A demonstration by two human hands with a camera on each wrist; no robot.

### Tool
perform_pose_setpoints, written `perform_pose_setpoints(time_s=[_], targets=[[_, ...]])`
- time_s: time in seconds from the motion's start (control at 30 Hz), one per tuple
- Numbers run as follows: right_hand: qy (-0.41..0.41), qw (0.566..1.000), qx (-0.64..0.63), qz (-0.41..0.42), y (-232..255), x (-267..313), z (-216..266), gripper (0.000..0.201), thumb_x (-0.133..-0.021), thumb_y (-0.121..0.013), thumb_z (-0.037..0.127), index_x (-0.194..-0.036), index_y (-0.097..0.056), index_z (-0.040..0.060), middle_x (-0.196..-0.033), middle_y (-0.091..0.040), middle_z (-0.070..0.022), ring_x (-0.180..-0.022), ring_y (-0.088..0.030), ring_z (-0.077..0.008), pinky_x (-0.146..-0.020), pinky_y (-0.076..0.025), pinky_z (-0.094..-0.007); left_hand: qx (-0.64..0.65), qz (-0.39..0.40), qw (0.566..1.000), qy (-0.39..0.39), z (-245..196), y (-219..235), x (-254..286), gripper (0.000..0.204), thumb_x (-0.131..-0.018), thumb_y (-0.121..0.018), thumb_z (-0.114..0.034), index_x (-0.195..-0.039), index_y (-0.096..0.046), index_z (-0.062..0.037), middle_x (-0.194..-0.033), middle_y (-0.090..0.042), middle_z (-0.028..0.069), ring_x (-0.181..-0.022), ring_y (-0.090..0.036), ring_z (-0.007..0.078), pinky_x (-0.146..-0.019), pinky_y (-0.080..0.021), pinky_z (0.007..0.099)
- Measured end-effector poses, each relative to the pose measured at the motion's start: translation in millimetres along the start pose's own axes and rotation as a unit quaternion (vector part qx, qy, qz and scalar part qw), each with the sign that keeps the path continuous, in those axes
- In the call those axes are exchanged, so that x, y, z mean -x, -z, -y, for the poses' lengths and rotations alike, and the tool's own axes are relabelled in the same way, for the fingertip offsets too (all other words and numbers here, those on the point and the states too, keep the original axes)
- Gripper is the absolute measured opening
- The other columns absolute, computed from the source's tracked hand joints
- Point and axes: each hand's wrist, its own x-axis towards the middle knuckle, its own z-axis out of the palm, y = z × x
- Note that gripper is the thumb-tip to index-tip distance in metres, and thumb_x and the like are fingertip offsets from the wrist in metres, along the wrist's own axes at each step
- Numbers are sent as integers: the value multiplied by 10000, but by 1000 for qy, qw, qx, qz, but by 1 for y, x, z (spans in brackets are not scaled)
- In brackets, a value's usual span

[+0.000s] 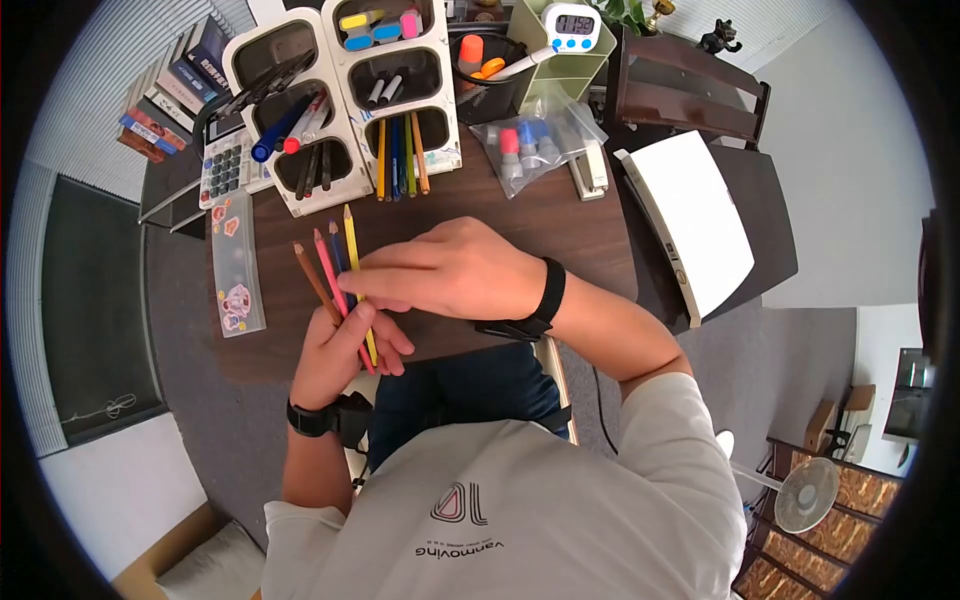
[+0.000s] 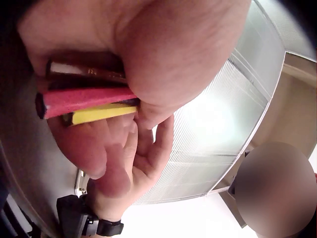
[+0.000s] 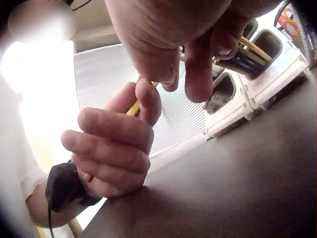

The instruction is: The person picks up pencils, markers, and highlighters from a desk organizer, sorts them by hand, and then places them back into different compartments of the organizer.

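Observation:
In the head view my left hand [image 1: 335, 352] holds several colored pencils, their sharpened tips fanned out away from the body. They are a brown pencil [image 1: 315, 278], a pink pencil [image 1: 325, 258], a dark blue pencil [image 1: 337, 245] and a yellow pencil [image 1: 350, 232]. My right hand [image 1: 450, 270] reaches across from the right and grips at the pencils' upper shafts, its fingers covering part of the blue and yellow ones. Blunt ends of the pink pencil [image 2: 84, 100] and yellow pencil [image 2: 101, 114] stick out of the left hand in the left wrist view.
A white organizer [image 1: 345, 95] with pens, highlighters and more colored pencils [image 1: 400, 155] stands at the desk's back. Beside it are a mesh cup [image 1: 490, 98], a zip bag [image 1: 535, 145] of small bottles and a stapler [image 1: 590, 172]. A stickered clear case [image 1: 236, 265] lies left.

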Motion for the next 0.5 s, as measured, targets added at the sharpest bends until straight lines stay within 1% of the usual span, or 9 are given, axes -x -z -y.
perform_pose_setpoints(time_s=[0.1, 0.13, 0.2, 0.23, 0.3, 0.33, 0.37, 0.43, 0.5], targets=[[11, 1000, -3, -19, -2, 0, 3, 339, -836, -702, 149, -1173, -733, 151, -1085, -733, -17, -758, -712, -188, -617, -578, -298, -26, 10, 1000, 5, 5, 1, 0, 455, -1120, -411, -355, -1237, -594, 45, -845, -731, 173, -641, -716, 202, -549, -547, 274], [12, 1000, -1, -20, 3, -2, 4, 339, -836, -702, 149, -1173, -733, 151, -1085, -733, -17, -758, -712, -188, -617, -578, -298, -10, 2, 1000, -10, 6, 1, 0, 452, -1120, -409, -357, -1221, -598, 41, -833, -728, 171, -619, -703, 198, -538, -539, 275], [-29, 999, 23, -2, 14, -3, 8, 302, -819, -699, 76, -1115, -732, 124, -1005, -735, -39, -746, -706, -212, -616, -570, -327, 6, -8, 1000, -24, 9, 2, 1, 449, -1120, -407, -358, -1206, -603, 37, -822, -725, 169, -596, -690, 195, -526, -531, 275], [-29, 999, 23, -2, 15, -1, 2, 302, -819, -699, 76, -1115, -732, 124, -1005, -735, -39, -746, -706, -212, -616, -570, -327, 23, -27, 999, -36, 10, 4, 1, 447, -1120, -405, -361, -1185, -605, 33, -811, -720, 166, -576, -674, 192, -518, -524, 278], [-56, 982, 22, -179, 15, 4, -15, 295, -798, -666, -8, -1073, -719, 86, -931, -724, -72, -725, -691, -246, -617, -557, -352, 43, -48, 997, -47, 11, 3, 1, 446, -1119, -402, -364, -1165, -607, 29, -800, -714, 162, -555, -659, 190, -509, -517, 282], [-147, 972, 21, -184, 20, 3, -12, 276, -810, -625, -63, -1047, -708, 51, -940, -715, -105, -749, -684, -273, -660, -556, -353, 64, -68, 994, -62, 11, 2, -1, 447, -1119, -401, -370, -1151, -608, 25, -795, -709, 158, -547, -649, 189, -507, -515, 285], [-187, 964, 51, -185, 18, 3, -20, 278, -853, -603, -56, -1100, -696, 32, -990, -707, -135, -788, -681, -285, -713, -556, -341, 84, -87, 990, -77, 11, 1, -3, 448, -1119, -400, -375, -1138, -609, 20, -790, -704, 155, -540, -640, 189, -505, -513, 288], [-292, 943, 27, -158, 15, 6, -24, 311, -882, -584, -48, -1172, -673, 24, -1074, -702, -153, -831, -690, -288, -749, -555, -345, 88, -104, 988, -73, 9, -4, -4, 437, -1123, -390, -370, -1135, -607, 10, -778, -694, 146, -527, -623, 177, -488, -496, 275], [-295, 941, 6, -163, 7, 9, -26, 331, -888, -581, -43, -1200, -663, 27, -1087, -700, -156, -829, -692, -281, -746, -553, -344, 93, -116, 987, -66, 8, -6, -4, 427, -1126, -381, -364, -1132, -605, -1, -766, -684, 137, -514, -605, 166, -471, -479, 263]])
